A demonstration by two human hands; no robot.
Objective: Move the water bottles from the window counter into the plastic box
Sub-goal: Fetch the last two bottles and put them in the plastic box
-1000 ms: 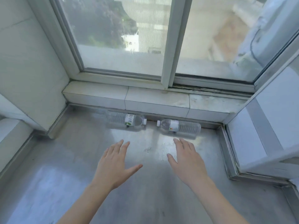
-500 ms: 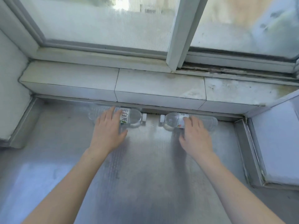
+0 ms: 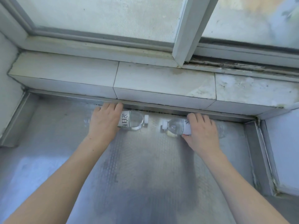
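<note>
Stage: the pick-up is just being made; nothing has been moved off the counter [image 3: 145, 167] yet, as far as can be seen.
Left hand [image 3: 105, 122]: laid over the body of the left bottle [image 3: 132, 120], fingers curled round its far side, so the bottle is held across its middle; its white cap sticks out to the inner side of the grip.
Right hand [image 3: 202, 131]: wrapped over the right bottle [image 3: 175, 126] in the same way, thumb tucked under the near side; label and cap show on the inner side of the grip, the bottle's base just past the outer side.
Bottles: both are lying flat on the metal counter, caps facing each other with a gap between, right against the tiled ledge [image 3: 161, 88] beyond the fingertips.
Lift: not judged to have begun (both bottles appear to rest on the surface).
Left to do: both bottles are to be raised, carried and put into the plastic box.
Box: not in view, so its direction from the hands cannot be told.
</note>
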